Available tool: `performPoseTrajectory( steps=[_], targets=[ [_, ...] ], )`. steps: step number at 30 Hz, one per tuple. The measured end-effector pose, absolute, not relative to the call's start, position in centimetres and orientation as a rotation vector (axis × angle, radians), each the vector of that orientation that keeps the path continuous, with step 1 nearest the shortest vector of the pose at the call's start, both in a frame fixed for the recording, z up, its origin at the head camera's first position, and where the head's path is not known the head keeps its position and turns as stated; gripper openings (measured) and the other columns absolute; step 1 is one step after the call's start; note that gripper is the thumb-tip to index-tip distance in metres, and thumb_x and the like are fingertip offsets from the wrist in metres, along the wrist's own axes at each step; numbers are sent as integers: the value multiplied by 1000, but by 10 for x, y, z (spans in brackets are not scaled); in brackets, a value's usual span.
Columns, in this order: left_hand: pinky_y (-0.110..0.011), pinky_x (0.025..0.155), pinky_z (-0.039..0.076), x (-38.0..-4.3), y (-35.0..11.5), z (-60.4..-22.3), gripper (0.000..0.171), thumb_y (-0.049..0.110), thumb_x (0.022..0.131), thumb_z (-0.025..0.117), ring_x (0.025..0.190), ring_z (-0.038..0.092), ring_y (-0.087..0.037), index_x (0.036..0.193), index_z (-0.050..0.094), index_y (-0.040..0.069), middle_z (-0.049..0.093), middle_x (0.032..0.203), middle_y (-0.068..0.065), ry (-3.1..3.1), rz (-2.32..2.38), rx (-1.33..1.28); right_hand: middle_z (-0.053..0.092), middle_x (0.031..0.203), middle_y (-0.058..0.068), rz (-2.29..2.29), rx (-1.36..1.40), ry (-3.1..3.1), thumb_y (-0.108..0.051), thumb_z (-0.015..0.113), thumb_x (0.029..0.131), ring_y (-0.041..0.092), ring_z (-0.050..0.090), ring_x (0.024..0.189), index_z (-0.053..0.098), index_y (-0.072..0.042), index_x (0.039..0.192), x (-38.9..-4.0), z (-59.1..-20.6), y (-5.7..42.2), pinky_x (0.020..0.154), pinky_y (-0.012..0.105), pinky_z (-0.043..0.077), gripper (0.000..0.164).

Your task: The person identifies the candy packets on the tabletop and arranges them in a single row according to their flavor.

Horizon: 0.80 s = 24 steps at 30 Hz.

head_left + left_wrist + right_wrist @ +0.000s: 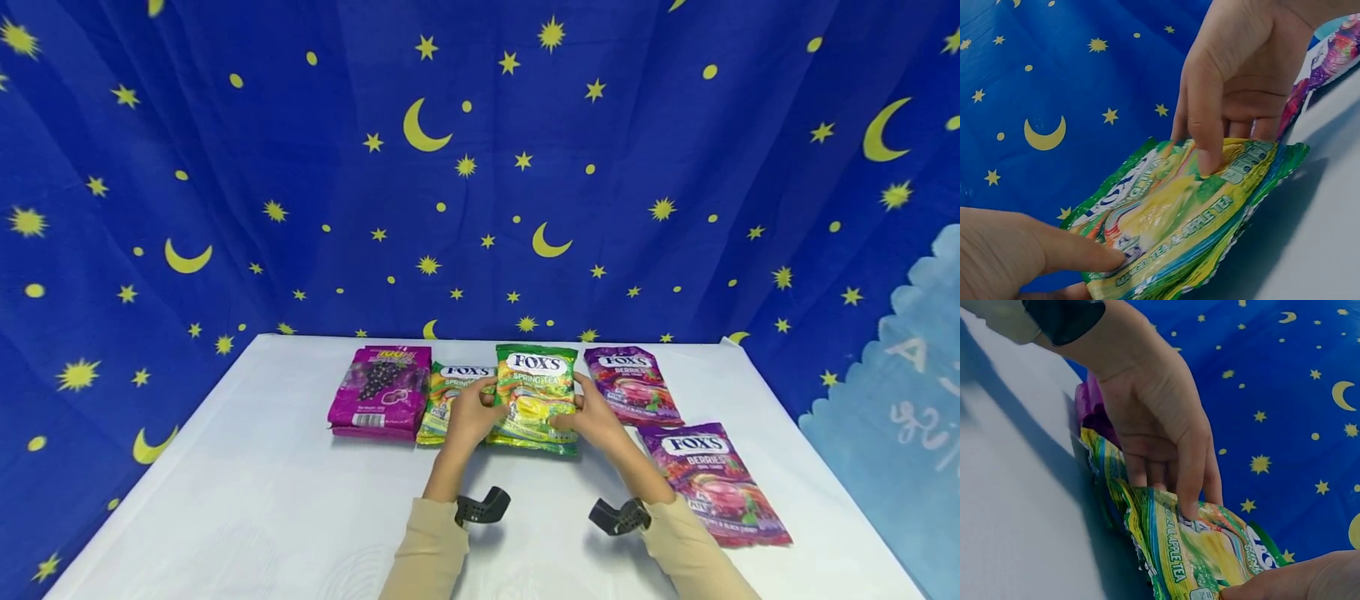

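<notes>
A green and yellow Fox's Spring Tea candy bag (534, 383) is held between my two hands. My left hand (472, 417) grips its left edge, thumb on the front and fingers behind. On the opposite edge my right hand (596, 415) grips it likewise, thumb on the front, as the left wrist view also shows. A second Spring Tea bag (441, 404) lies just left of the held one, partly hidden by my left hand. Mango and apple tea lettering runs along the lower part of the held bag (1166, 219).
A purple grape candy bag (382, 392) lies at the left on the white table (285, 483). Two purple Fox's Berries bags sit at the right, one farther back (633, 387), one nearer (716, 483). A blue star-and-moon cloth (480, 208) hangs behind.
</notes>
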<state>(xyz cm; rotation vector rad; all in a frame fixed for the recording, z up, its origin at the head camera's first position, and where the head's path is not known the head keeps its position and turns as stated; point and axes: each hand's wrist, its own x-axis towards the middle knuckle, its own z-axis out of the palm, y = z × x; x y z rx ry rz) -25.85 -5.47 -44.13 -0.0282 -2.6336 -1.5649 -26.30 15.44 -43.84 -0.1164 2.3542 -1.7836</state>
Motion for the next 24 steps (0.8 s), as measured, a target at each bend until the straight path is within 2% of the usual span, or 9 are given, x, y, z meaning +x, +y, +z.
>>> performPoseTrajectory(
  steps=[6, 11, 17, 24],
  targets=[
    [-35, 64, 52, -259, -54, -441, 62, 1, 75, 78, 86, 59, -26, 133, 57, 3, 64, 97, -11, -2641, -1608, -36, 60, 117, 27, -1808, -105, 2353, 4, 72, 78, 26, 65, 92, 9, 3, 151, -265, -442, 155, 87, 38, 51, 97],
    [-35, 64, 52, -258, -53, -442, 63, -1, 73, 78, 83, 59, -24, 132, 57, 2, 63, 97, -12, -2658, -1576, -26, 60, 116, 29, -1737, -113, 2435, 1, 73, 77, 30, 64, 94, 13, 5, 150, -266, -447, 154, 90, 44, 50, 95],
    [-37, 67, 53, -256, -48, -444, 60, -2, 72, 79, 81, 60, -24, 129, 59, -2, 65, 94, -12, -2685, -1390, -61, 53, 123, 33, -1602, -79, 2594, -3, 75, 75, 38, 59, 103, 19, 5, 149, -265, -452, 152, 94, 51, 46, 93],
    [-37, 66, 54, -256, -44, -447, 58, -1, 70, 79, 79, 63, -24, 125, 60, -5, 69, 93, -14, -2711, -1178, -78, 56, 115, 28, -1532, -62, 2694, 0, 76, 75, 34, 60, 94, 23, 4, 148, -266, -455, 149, 87, 48, 49, 91]
  ],
)
